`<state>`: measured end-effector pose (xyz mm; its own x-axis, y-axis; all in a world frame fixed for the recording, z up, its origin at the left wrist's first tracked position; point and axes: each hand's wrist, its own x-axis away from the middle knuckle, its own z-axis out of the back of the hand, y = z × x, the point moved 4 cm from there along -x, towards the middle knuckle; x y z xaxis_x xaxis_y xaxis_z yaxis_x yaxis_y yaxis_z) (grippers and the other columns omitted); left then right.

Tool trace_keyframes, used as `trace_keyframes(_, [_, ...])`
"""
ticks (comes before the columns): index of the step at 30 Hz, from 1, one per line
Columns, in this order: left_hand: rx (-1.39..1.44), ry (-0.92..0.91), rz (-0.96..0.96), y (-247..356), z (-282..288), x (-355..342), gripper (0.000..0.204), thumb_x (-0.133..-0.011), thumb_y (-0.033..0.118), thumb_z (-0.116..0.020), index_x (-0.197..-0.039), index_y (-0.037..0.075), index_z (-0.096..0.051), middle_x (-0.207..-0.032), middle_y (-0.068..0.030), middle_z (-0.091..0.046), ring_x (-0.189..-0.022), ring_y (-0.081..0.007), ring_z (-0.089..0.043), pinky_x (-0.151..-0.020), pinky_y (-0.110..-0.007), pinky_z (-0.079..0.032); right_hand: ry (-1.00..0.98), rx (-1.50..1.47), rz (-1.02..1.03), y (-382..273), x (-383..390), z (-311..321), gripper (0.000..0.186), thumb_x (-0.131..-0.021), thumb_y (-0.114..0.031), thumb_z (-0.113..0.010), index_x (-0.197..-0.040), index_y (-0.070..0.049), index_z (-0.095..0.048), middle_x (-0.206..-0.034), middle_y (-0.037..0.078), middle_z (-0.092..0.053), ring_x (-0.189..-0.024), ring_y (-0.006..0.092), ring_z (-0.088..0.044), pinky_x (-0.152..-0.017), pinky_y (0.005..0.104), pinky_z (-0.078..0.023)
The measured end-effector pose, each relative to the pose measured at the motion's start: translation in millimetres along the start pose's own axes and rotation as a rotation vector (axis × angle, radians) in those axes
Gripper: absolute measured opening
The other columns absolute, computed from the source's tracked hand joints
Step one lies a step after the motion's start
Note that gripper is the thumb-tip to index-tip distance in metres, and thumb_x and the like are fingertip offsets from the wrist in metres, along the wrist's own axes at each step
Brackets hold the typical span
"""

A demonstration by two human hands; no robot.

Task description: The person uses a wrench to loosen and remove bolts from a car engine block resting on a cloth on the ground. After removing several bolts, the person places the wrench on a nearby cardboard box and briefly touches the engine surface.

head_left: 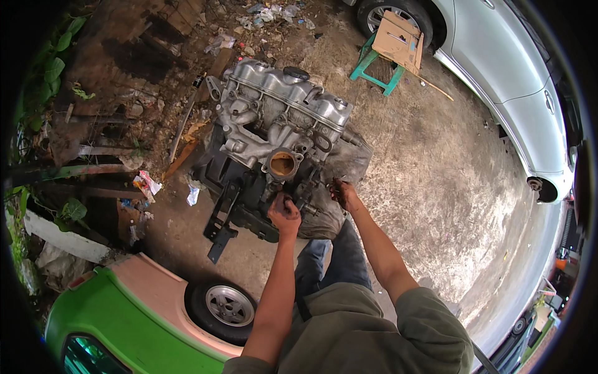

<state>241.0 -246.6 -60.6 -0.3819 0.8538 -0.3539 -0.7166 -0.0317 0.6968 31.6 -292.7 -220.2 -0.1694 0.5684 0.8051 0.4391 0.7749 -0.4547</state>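
A large grey metal engine (283,103) stands in front of me, its ribbed valve cover (258,76) on the far side. A round intake opening (282,164) with a brownish inside faces up on the near side. Just below that opening, my left hand (284,215) is closed against the engine's near side; what its fingers grip, if anything, is hidden. My right hand (343,194) is at the engine's right near side, its fingers dark with grease and curled in. Whatever they hold is too small to make out. A black metal bracket (223,224) sticks out at the near left.
A green plastic stool (372,65) with a cardboard sheet (398,42) on it stands far right, by a silver car (498,68). A green and pink car (137,299) is at the near left. Litter (274,14) and scrap wood (99,189) lie along the left and far ground.
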Motion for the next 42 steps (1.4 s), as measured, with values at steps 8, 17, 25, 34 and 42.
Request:
trace_keyframes(8, [0.0,-0.008,-0.021,-1.6,0.1,0.5,0.035,-0.095,0.024,-0.04,-0.074,0.0,-0.053,-0.06,-0.0146,-0.052,-0.049,-0.0316,-0.05,-0.048,-0.04,-0.043,0.12,0.015,0.123,-3.4,-3.6,15.4,0.019,-0.094,-0.019,-0.055,-0.098,0.0,-0.053,-0.07,0.013,-0.058,-0.05,0.0242,-0.057,-0.043,0.0355,-0.047])
trace_keyframes(17, [0.014,-0.027,0.029,-0.5,0.2,0.7,0.032,-0.093,0.021,-0.041,-0.076,-0.001,-0.055,-0.061,-0.0149,-0.052,-0.049,-0.0312,-0.05,-0.047,-0.04,-0.043,0.159,0.062,0.454,-15.9,41.3,3.0,0.02,-0.091,-0.007,-0.06,-0.101,0.009,-0.055,-0.08,0.019,-0.065,-0.065,0.0289,-0.069,-0.053,0.0347,-0.057])
trace_keyframes(25, [-0.026,-0.057,0.036,-4.3,-1.1,2.4,0.025,-0.091,0.018,-0.043,-0.077,0.001,-0.055,-0.062,-0.0148,-0.053,-0.051,-0.0321,-0.052,-0.049,-0.041,-0.044,0.48,0.471,0.77,-2.3,63.6,-8.8,0.019,-0.084,-0.015,-0.069,-0.092,0.003,-0.067,-0.08,0.012,-0.071,-0.072,0.0173,-0.069,-0.067,0.0299,-0.051])
trace_keyframes(34, [-0.001,-0.052,0.042,-7.9,-2.9,3.9,0.028,-0.092,0.02,-0.043,-0.078,-0.001,-0.056,-0.062,-0.0143,-0.054,-0.05,-0.0313,-0.052,-0.048,-0.04,-0.043,0.445,0.677,0.846,-13.0,92.5,-39.3,0.015,-0.088,-0.013,-0.064,-0.088,0.002,-0.063,-0.077,0.013,-0.069,-0.07,0.0152,-0.066,-0.066,0.0286,-0.05])
trace_keyframes(42, [0.002,-0.089,0.095,-8.8,-3.0,4.0,0.031,-0.093,0.022,-0.043,-0.075,0.0,-0.055,-0.061,-0.0144,-0.054,-0.05,-0.031,-0.051,-0.048,-0.04,-0.043,0.26,0.949,0.941,-5.3,97.4,-42.9,0.023,-0.081,-0.008,-0.065,-0.102,0.0,-0.059,-0.09,0.019,-0.065,-0.083,0.0368,-0.063,-0.076,0.0403,-0.05])
